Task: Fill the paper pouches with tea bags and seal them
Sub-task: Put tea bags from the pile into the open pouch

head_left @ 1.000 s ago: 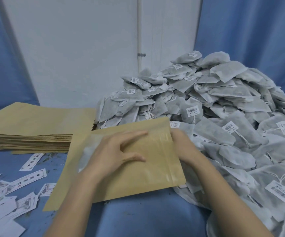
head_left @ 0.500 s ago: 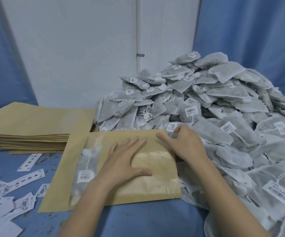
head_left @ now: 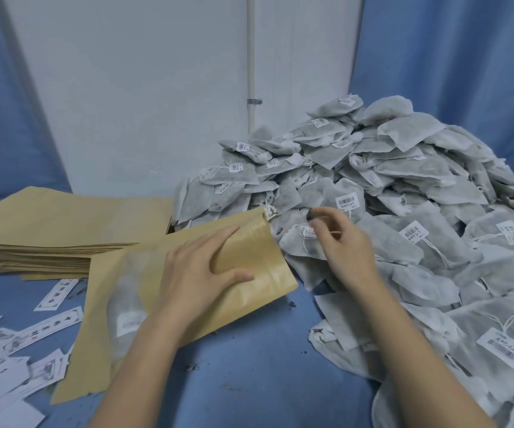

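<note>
A brown paper pouch (head_left: 259, 264) with a clear window lies flat on the blue table, its opening toward the right. Through the window I see a tea bag with a white label (head_left: 126, 322) inside. My left hand (head_left: 200, 273) rests flat on the pouch with straight fingers. My right hand (head_left: 339, 242) hovers just right of the pouch's opening, over the near edge of the tea bag pile (head_left: 404, 211), fingers loosely curled and holding nothing that I can see. The pile of grey tea bags with barcode tags fills the right side.
A stack of flat brown pouches (head_left: 64, 230) lies at the back left. Loose white paper labels (head_left: 8, 341) are scattered at the front left. A white wall with a pipe (head_left: 251, 72) and blue curtains stand behind. Blue tabletop (head_left: 265, 366) shows between my arms.
My right hand has lifted off the pouch's top edge and moved right toward the tea bag pile. The pouch has turned slightly. My left hand stays pressed on it.
</note>
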The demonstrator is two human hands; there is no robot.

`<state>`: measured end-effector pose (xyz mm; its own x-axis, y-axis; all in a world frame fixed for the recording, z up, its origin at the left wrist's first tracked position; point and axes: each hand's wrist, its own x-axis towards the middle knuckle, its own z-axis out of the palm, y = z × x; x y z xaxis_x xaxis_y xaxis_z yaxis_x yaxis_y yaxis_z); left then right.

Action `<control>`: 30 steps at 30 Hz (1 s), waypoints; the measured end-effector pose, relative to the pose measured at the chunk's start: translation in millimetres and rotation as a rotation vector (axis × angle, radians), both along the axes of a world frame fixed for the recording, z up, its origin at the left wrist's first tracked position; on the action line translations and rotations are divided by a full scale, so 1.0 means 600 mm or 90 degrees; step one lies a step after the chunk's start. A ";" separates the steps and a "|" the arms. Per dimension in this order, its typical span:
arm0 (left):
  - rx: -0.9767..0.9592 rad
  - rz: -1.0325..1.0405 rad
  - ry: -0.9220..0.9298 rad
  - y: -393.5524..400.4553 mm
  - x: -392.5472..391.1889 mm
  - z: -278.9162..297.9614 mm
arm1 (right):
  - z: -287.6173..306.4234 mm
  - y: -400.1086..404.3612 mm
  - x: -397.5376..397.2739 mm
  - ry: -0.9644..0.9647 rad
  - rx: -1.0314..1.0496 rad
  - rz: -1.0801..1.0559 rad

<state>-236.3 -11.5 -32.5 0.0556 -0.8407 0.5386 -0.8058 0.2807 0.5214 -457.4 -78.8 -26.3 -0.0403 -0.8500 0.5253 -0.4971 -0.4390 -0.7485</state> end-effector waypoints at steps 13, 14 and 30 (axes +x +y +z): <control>0.024 0.004 0.114 0.009 0.022 0.016 | 0.028 0.003 -0.053 0.032 -0.086 -0.038; 0.028 -0.001 0.117 0.009 0.023 0.015 | 0.036 0.011 -0.052 0.030 -0.082 0.008; 0.040 -0.113 0.128 0.009 -0.025 0.018 | 0.031 0.026 -0.003 0.068 0.069 0.269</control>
<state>-251.0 -6.3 -21.8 0.0043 -0.8780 0.4786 -0.6257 0.3709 0.6862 -459.0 -63.2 -7.6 0.3720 -0.8307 0.4141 -0.3687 -0.5417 -0.7554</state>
